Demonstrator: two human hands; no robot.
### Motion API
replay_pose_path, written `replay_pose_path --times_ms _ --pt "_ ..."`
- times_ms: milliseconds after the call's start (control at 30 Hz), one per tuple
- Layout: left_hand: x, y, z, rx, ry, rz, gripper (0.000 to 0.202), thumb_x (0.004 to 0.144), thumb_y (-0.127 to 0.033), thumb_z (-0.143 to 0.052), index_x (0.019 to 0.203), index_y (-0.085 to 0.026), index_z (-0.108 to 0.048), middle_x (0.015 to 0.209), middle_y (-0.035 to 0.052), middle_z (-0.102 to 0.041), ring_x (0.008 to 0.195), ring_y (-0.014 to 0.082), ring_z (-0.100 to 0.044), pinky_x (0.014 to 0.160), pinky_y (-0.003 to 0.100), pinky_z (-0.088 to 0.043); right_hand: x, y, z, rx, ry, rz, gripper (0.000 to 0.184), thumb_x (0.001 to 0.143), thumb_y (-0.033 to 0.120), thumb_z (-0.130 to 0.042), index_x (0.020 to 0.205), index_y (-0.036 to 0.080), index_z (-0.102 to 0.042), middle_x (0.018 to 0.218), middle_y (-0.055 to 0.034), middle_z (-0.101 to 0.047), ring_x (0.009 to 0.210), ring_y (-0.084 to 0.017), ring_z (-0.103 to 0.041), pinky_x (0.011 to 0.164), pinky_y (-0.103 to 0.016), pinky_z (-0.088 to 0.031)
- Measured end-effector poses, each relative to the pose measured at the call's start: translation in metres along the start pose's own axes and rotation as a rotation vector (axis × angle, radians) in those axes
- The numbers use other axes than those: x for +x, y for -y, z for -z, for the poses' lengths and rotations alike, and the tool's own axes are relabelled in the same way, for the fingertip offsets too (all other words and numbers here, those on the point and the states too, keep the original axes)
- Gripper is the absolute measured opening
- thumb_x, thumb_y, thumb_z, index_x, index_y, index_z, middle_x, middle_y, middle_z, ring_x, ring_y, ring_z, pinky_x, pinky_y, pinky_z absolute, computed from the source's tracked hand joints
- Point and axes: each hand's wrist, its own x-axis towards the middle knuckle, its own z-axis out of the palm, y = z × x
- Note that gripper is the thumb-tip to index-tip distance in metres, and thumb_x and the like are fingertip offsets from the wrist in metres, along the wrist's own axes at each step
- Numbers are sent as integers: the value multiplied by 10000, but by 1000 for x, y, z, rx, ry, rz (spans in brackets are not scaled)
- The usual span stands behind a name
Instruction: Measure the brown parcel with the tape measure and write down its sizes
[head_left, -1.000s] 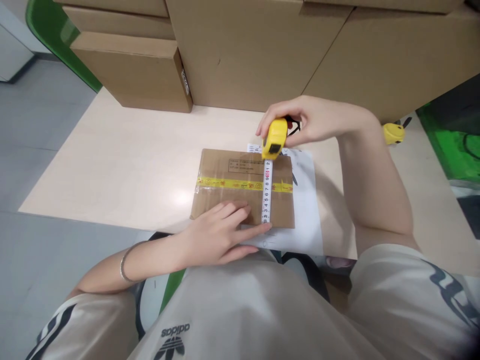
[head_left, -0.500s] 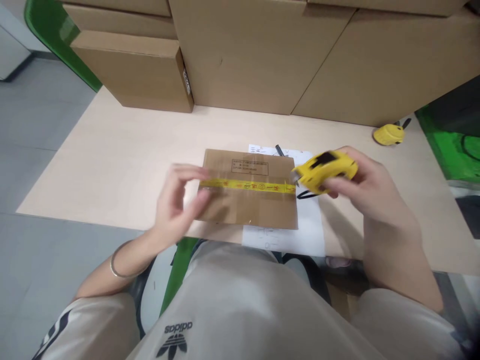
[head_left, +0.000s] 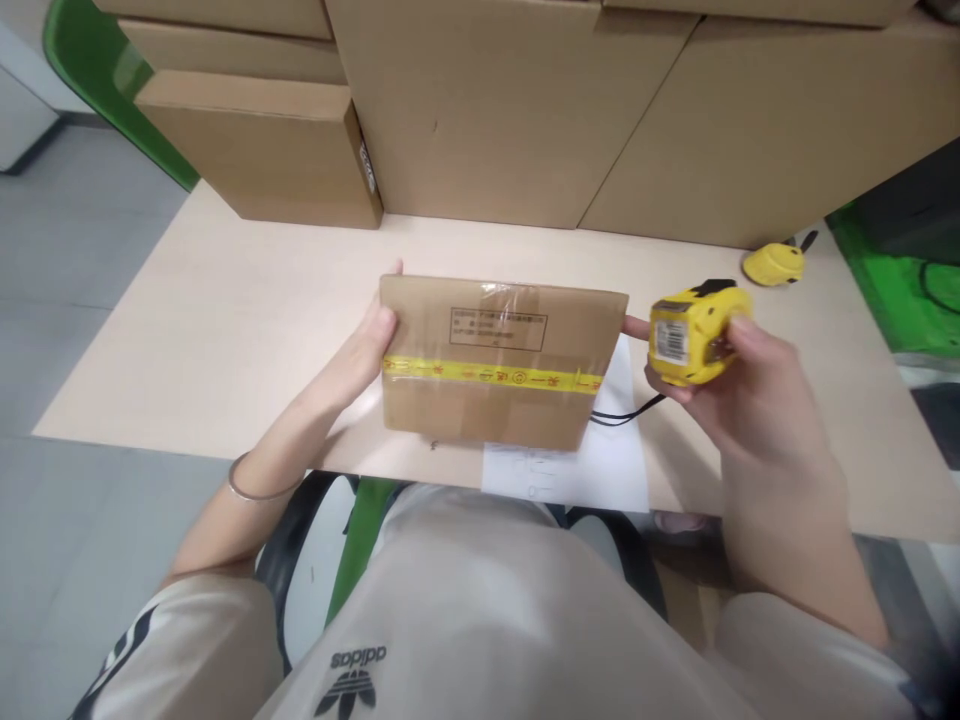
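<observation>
A small cardboard box (head_left: 487, 415) with a yellow printed tape strip across it is tilted, its far edge raised off the table. My left hand (head_left: 369, 335) grips its left end, thumb on the near face and the other fingers mostly hidden behind. In my right hand (head_left: 739, 365) is a yellow tape measure (head_left: 694, 335) with a barcode label and a black wrist cord. One finger of that hand reaches to the box's right edge. Under the box lies a white sheet of paper (head_left: 615, 470), partly covered.
A second yellow tape measure (head_left: 774, 264) lies at the table's back right. Large cardboard boxes (head_left: 480, 120) stand along the back, with a smaller carton (head_left: 255, 160) at the left. A green chair (head_left: 90, 80) is behind the table's left corner.
My left hand has closed on the box's left end. The box has gone from lying flat to tilted up. My right hand has turned the tape measure, showing its barcode label.
</observation>
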Motion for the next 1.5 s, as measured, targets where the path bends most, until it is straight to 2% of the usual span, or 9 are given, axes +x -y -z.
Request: replay_pose_path --times_ms 167,300,467,600,700,833,967,1167,1500 --pt "3 7 11 -6 28 -337 951 681 -582 -939 1481 -373 -469 1526 90 -529 1400 354 -570 1112 488 -565 -1 23 2 84 -101 167 178 935 432 -612 941 323 -753 815 -16 -723 625 -221 -620 424 -290 -276" --pt "-5 16 5 35 62 -449 1025 525 -459 -1043 1395 -350 -511 1441 102 -540 1352 353 -590 1113 511 -562 8 47 -16 -153 -192 280 130 897 426 -773 973 322 -760 905 -1 -725 709 -203 -616 528 -332 -422" --pt "-8 19 1 21 94 -429 1303 483 -428 -1062 1569 -418 -344 1544 131 -503 1406 405 -562 1132 584 -546 40 79 -68 -605 158 524 358 905 517 -769 1116 243 -678 967 -1 -745 772 -185 -669 707 -340 -521" --pt "-6 19 3 71 161 -500 1438 557 -407 -1037 1655 -477 -111 1660 138 -398 1438 412 -550 1110 593 -564 65 88 -111 -817 397 555 330 971 520 -680 1088 216 -630 984 -19 -724 878 -203 -684 775 -318 -498" --pt "-7 22 5 139 129 -490 1446 551 -483 -1026 1656 -513 -94 1696 118 -358 1458 421 -531 1116 592 -562 73 86 -122 -875 473 561 280 984 476 -661 1021 202 -616 1006 -37 -712 891 -206 -679 764 -307 -477" --pt "-8 25 10 255 117 -534 1237 560 -546 -995 1614 -463 -352 1575 101 -483 1447 412 -512 1175 598 -510 74 81 -98 -870 467 527 286 940 491 -703 954 216 -625 890 -12 -703 758 -166 -636 672 -288 -432" --pt "-6 21 11 329 128 -582 1071 637 -592 -934 1573 -416 -443 1497 120 -517 1419 397 -500 1179 626 -488 59 77 -33 -945 388 423 282 896 494 -759 933 231 -666 754 15 -670 606 -134 -551 588 -306 -386" --pt "-4 17 10 338 130 -607 1001 686 -591 -903 1556 -376 -457 1453 137 -528 1400 391 -507 1151 621 -505 26 59 58 -1031 211 332 557 848 808 -654 1050 296 -739 781 -17 -674 564 -148 -514 491 -334 -355" --pt "-3 19 10 321 123 -615 1013 663 -564 -923 1547 -360 -471 1455 142 -534 1383 381 -526 1142 611 -518 18 58 73 -1117 199 211 612 824 881 -602 1038 322 -726 705 -6 -636 510 -152 -479 459 -339 -322"
